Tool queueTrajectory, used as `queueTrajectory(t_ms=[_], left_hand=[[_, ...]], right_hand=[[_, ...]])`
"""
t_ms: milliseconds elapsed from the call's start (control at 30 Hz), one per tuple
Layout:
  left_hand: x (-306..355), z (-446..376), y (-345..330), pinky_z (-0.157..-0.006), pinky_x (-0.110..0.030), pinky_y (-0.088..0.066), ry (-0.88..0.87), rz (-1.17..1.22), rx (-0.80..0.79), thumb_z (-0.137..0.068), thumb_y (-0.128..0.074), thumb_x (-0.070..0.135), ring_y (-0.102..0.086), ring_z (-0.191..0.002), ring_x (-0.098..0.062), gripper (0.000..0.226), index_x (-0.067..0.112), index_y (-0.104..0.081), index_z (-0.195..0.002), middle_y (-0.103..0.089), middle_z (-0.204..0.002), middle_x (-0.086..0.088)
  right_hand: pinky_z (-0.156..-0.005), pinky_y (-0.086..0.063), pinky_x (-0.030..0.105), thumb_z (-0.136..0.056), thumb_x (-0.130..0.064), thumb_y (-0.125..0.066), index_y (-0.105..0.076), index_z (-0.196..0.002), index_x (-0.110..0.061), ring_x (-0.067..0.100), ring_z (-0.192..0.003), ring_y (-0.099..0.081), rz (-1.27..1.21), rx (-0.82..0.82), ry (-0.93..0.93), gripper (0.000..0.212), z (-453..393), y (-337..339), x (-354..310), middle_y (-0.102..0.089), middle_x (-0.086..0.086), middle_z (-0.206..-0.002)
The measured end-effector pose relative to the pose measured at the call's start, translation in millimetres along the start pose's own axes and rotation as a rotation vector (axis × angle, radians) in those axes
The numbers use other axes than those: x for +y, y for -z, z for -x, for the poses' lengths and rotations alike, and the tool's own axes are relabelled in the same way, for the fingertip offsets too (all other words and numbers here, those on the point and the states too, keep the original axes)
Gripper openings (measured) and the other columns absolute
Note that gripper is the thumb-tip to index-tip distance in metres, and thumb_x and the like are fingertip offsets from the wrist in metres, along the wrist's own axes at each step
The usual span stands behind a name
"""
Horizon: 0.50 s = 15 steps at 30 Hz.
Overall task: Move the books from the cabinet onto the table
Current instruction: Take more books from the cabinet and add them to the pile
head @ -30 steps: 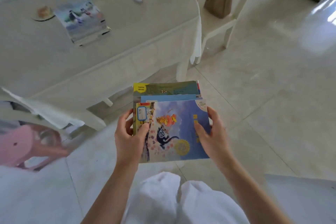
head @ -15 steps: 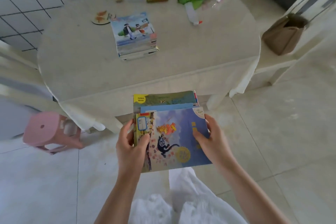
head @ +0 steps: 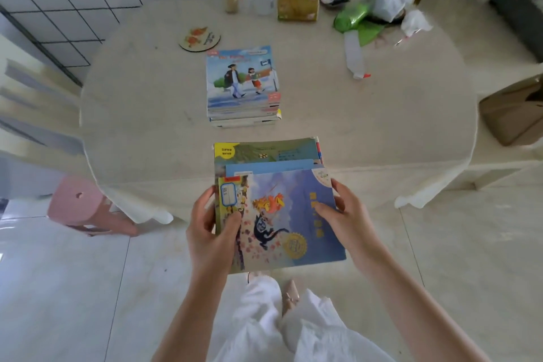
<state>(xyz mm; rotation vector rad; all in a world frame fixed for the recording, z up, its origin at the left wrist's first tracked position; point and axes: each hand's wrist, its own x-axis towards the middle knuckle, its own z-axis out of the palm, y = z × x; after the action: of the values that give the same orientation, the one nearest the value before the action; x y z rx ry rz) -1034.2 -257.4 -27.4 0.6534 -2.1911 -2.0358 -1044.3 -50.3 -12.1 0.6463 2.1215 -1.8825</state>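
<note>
1. A fanned bundle of picture books (head: 282, 209) is held above the floor, at the near edge of the table (head: 141, 103); only top strips of the lower covers are seen, and the count cannot be told.
2. Left hand (head: 210, 232): the thumb is pressed on the top cover, the fingers are hidden beneath the bundle.
3. Right hand (head: 348, 219): the thumb is laid on the blue cover and the fingers are curled round the right edge; the tips are hidden.
4. A second book stack (head: 244, 88) is seen lying flat at the table's middle, well apart from the held bundle.
5. Covers are glossy and rectangular; the table is oval, under a pale cloth.
6. A pink plastic stool (head: 79, 204) is partly covered by the cloth's hem.
7. Clutter at the far edge is blurred; a tissue box (head: 298, 4) is made out.
</note>
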Motion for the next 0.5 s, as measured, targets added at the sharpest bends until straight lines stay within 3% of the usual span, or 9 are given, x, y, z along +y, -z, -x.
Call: queueTrajectory(t_ms=[167, 333, 400, 500], left_hand=[[1.3, -21.6, 0.1, -0.089, -0.050, -0.056, -0.071, -0.030, -0.053, -0.075, -0.066, 0.010, -0.068, -0.106, -0.018, 0.057, 0.026, -0.054, -0.129, -0.069, -0.118, 0.001], [12.2, -107.9, -4.9, -0.087, -0.040, -0.057, -0.075, -0.016, -0.198, -0.076, -0.065, 0.010, -0.068, -0.103, -0.014, 0.067, 0.035, -0.042, -0.135, -0.068, -0.121, 0.004], [13.0, -134.3, -8.6, -0.080, -0.031, -0.057, -0.052, -0.001, -0.263, -0.079, -0.065, -0.003, -0.069, -0.093, -0.009, 0.074, 0.031, -0.039, -0.139, -0.066, -0.120, 0.001], [8.5, -172.1, -12.4, -0.068, -0.024, -0.056, -0.058, -0.051, -0.311, -0.080, -0.057, -0.022, -0.066, -0.079, -0.007, 0.073, 0.024, -0.045, -0.135, -0.067, -0.100, 0.012]], right_hand=[[-0.061, -0.055, 0.030, -0.094, -0.009, -0.053, -0.068, -0.106, -0.018, 0.016, -0.078, -0.073, -0.114, -0.081, -0.074, 0.020, -18.5, 5.0, -15.3, -0.076, 0.002, -0.096], [-0.072, -0.054, 0.034, -0.091, -0.005, -0.057, -0.067, -0.108, -0.020, 0.012, -0.080, -0.070, -0.039, -0.075, -0.027, 0.025, -78.9, -8.4, -48.8, -0.071, -0.008, -0.089], [-0.075, -0.054, 0.037, -0.090, -0.002, -0.060, -0.064, -0.112, -0.020, 0.015, -0.082, -0.070, -0.012, -0.057, 0.009, 0.030, -97.0, -12.4, -57.4, -0.067, -0.009, -0.093], [-0.081, -0.053, 0.038, -0.085, 0.000, -0.064, -0.059, -0.112, -0.028, 0.018, -0.090, -0.069, 0.053, -0.054, 0.105, 0.039, -125.5, -20.7, -64.4, -0.066, -0.008, -0.100]])
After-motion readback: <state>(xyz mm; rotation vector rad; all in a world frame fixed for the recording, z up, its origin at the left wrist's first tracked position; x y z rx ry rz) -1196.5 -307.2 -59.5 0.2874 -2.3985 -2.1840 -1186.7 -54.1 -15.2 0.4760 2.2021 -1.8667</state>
